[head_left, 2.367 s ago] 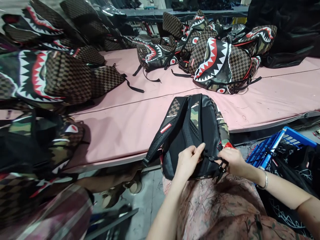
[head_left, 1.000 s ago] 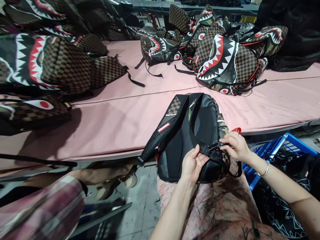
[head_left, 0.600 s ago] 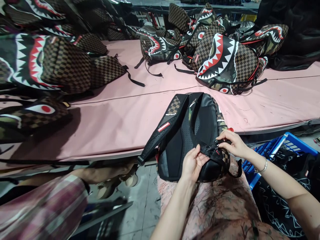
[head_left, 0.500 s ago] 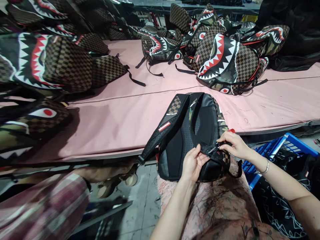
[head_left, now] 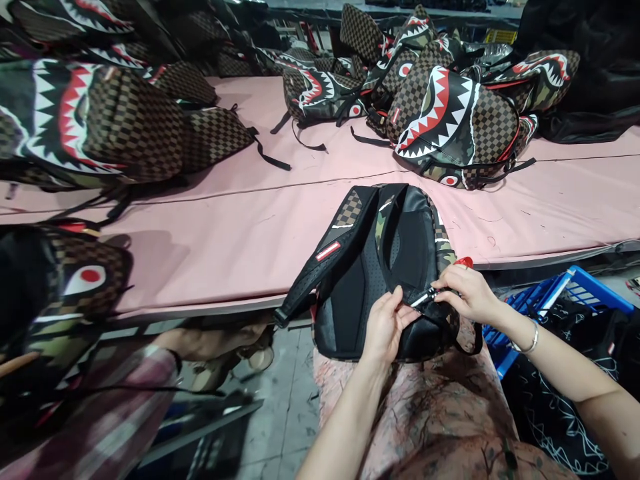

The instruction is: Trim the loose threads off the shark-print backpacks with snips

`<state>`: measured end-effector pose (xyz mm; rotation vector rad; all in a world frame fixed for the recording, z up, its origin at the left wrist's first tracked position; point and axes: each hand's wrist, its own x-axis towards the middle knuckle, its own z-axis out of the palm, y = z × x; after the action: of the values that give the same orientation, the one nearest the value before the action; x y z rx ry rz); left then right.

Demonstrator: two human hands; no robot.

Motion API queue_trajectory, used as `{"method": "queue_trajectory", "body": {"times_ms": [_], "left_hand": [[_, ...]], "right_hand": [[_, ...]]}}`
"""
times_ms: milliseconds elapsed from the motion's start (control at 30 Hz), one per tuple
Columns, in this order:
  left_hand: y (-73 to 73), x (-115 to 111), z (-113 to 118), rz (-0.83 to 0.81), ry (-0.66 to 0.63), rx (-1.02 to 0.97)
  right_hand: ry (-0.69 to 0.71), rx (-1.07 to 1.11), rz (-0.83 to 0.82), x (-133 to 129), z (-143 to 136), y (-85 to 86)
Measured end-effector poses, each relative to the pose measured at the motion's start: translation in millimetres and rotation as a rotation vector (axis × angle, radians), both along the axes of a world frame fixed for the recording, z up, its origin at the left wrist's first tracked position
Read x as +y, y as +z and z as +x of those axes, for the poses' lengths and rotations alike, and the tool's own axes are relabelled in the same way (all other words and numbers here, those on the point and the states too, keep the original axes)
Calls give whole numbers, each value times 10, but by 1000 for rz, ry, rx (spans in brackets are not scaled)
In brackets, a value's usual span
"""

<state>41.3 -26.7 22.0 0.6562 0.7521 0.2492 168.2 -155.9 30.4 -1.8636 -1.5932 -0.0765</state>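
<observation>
A black backpack (head_left: 345, 293) with checkered and camouflage trim rests on my lap against the table edge, its padded back and shoulder straps facing up. My left hand (head_left: 389, 323) pinches a black strap at the pack's lower right. Just right of it, my right hand (head_left: 463, 290) has its fingers closed on a small dark tool with a shiny tip (head_left: 423, 298), which touches the strap. A red object (head_left: 464, 262) shows beside the right hand; what it belongs to is unclear.
Shark-mouth backpacks (head_left: 440, 120) are heaped on the pink table (head_left: 200, 247), with more on the left (head_left: 135, 127). A blue crate (head_left: 595, 290) and black patterned material (head_left: 560, 393) sit at lower right. A person's plaid-clothed leg (head_left: 120, 413) shows at lower left.
The shiny tip between my hands shows more clearly and points to the lower left. At the far left, the nearest backpack has shifted toward the lower left and turned.
</observation>
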Motion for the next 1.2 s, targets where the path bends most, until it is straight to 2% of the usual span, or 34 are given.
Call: {"method": "queue_trajectory", "body": {"times_ms": [100, 267, 367, 433, 467, 533, 633, 733, 833, 900, 933, 1067, 1133, 1200], "left_hand": [[0, 7, 2, -11, 4, -6], [-21, 29, -7, -14, 1, 1], [-11, 17, -5, -22, -8, 3], [2, 7, -6, -18, 19, 9], [7, 7, -11, -10, 34, 9], [8, 18, -30, 7, 60, 3], [-8, 55, -74, 25, 68, 5], [-28, 74, -89, 46, 64, 17], [-46, 30, -65, 109, 50, -7], [-70, -47, -64, 250, 48, -44], [-91, -99, -79, 375, 68, -51], [-234, -349, -241, 1002, 236, 37], [-279, -455, -340, 1167, 205, 59], [-227, -514, -420, 1180, 51, 9]], "right_hand": [[-33, 99, 43, -6, 8, -59], [-231, 502, 133, 6, -10, -96], [-164, 657, 39, 63, -118, -37], [-104, 611, -43, 119, -191, -8], [-117, 561, -58, 144, -210, -4], [-238, 498, -19, 161, -199, -15], [-388, 551, 73, 61, -128, -62], [-268, 513, -7, -164, -188, -128], [-185, 370, -102, -364, -419, -193], [-187, 425, -153, -417, -554, -200], [-189, 525, -168, -418, -591, -185], [-176, 1238, -82, -300, -557, -43], [-159, 1511, -30, -194, -525, -3], [-133, 1595, -56, -74, -529, -30]]}}
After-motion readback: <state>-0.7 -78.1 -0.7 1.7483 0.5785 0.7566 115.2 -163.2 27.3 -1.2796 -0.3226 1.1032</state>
